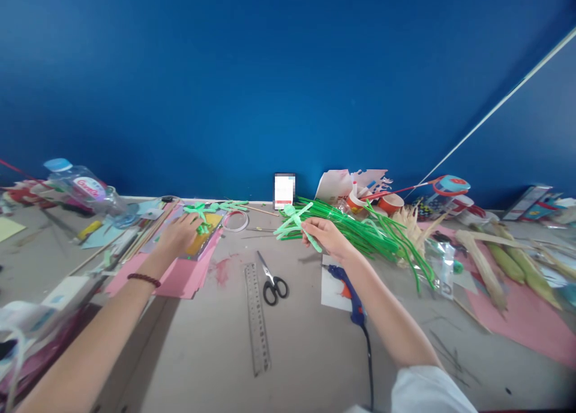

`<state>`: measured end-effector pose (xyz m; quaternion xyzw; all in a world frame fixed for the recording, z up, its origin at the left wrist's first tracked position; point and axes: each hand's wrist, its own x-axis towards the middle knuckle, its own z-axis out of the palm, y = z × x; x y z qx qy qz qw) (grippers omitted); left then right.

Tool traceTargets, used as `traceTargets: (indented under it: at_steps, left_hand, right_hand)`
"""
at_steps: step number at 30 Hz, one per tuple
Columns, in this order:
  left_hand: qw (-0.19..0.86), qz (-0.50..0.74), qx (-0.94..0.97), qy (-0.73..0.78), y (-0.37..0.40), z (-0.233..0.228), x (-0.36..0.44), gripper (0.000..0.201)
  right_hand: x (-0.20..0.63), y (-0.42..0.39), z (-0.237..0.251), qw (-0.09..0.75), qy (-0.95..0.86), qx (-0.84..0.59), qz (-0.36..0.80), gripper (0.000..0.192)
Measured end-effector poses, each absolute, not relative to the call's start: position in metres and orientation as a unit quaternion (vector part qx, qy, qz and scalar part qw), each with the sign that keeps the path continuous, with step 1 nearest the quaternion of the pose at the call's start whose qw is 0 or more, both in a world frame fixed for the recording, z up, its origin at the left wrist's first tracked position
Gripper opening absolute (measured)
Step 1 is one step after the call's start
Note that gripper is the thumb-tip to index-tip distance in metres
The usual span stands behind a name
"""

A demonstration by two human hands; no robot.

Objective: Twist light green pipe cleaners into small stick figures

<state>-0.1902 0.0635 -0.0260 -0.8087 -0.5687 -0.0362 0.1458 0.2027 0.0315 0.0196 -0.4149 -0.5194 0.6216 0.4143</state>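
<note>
A light green pipe-cleaner figure (292,220) with several arms is pinched between the thumb and fingers of my right hand (326,238), raised over the middle of the table. At the left, my left hand (180,234) reaches over a yellow-and-grey packet, its fingers bent around a bright green pipe-cleaner piece (202,227); the fingertips are partly hidden. More green fuzzy pieces (231,205) lie just beyond it. Between the hands rest black-handled scissors (275,290), a clear ruler (257,320) and a roll of tape (236,221).
A blue glue gun (355,302) lies on white paper below my right forearm, its cord running toward me. Green pipe cleaners (360,230) are heaped behind my right hand. Pink paper (180,280) lies under my left wrist. A plastic bottle (85,185) lies far left; corn husks (508,260) at right.
</note>
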Motion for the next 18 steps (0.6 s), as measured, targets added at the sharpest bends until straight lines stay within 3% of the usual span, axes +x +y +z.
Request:
traceTargets:
  at_steps: [6, 12, 18]
  left_hand:
    - [0.129, -0.033, -0.825, -0.549, 0.058, -0.045, -0.191, 0.04]
    - [0.168, 0.006, -0.814, -0.557, 0.059, -0.031, -0.198, 0.04]
    - [0.07, -0.058, -0.785, -0.613, 0.067, -0.022, -0.191, 0.039]
  right_hand:
    - [0.206, 0.032, 0.02, 0.419, -0.522, -0.415, 0.616, 0.033]
    - [0.206, 0.034, 0.015, 0.417, -0.532, -0.41, 0.613, 0.033]
    - [0.206, 0.034, 0.015, 0.415, -0.529, -0.406, 0.62, 0.032]
